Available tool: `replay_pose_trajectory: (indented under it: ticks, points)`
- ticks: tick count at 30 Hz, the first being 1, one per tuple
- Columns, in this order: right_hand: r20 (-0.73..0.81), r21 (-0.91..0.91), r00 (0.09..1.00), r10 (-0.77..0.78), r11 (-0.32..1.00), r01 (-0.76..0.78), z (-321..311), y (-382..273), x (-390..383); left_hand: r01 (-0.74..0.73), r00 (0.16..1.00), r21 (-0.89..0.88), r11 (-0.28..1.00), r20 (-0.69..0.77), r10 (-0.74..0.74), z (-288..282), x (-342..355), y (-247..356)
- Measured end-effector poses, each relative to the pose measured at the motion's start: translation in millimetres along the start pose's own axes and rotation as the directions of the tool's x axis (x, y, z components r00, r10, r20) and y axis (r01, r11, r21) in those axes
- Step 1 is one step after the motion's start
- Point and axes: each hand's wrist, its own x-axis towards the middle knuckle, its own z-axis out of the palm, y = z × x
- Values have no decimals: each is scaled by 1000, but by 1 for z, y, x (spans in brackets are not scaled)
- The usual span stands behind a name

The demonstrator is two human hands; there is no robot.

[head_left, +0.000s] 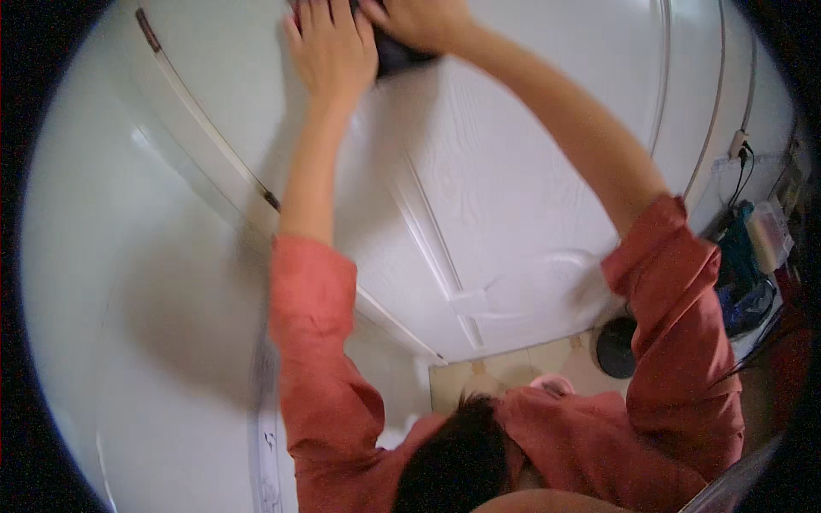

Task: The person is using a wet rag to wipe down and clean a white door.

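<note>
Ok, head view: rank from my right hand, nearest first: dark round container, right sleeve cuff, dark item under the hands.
1. Dark item: under the right hand, top.
2. Right sleeve cuff: near the elbow, right.
3. Dark round container: floor, lower right.

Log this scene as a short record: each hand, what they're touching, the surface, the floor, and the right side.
Left hand: fingers extended, over the dark item
Right hand: on the dark item, partly cut off by the upper edge
Item: dark, blurred item, kind unclear
Surface: white door with moulded panels
Floor: beige patterned tiles; round black container
Right side: pale wall socket with black plugs
</note>
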Motion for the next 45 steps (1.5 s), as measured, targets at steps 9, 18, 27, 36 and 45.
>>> replay_pose_trajectory:
  ticks: [9, 18, 27, 36, 45]
  points:
    - [-181, -100, 964, -196, 978, 181, 12, 40, 35, 7, 987, -38, 999, -162, -13, 25, 35, 4]
    - [-37, 7, 997, -65, 998, 66, -22, 5, -44, 105, 993, 10, 994, -53, -104, 4, -38, 43]
    - [356, -137, 929, 100, 989, -53, -42, -57, -221, 215, 916, -96, 972, 365, -167, -5, -210, 94]
    - [79, -96, 995, 56, 994, -48, -20, -38, -90, 95, 977, 25, 995, 189, -98, -8, -95, 34]
    - [129, -29, 990, 50, 998, -47, -25, -33, -82, 172, 973, 74, 982, 144, -182, -14, -91, 44]
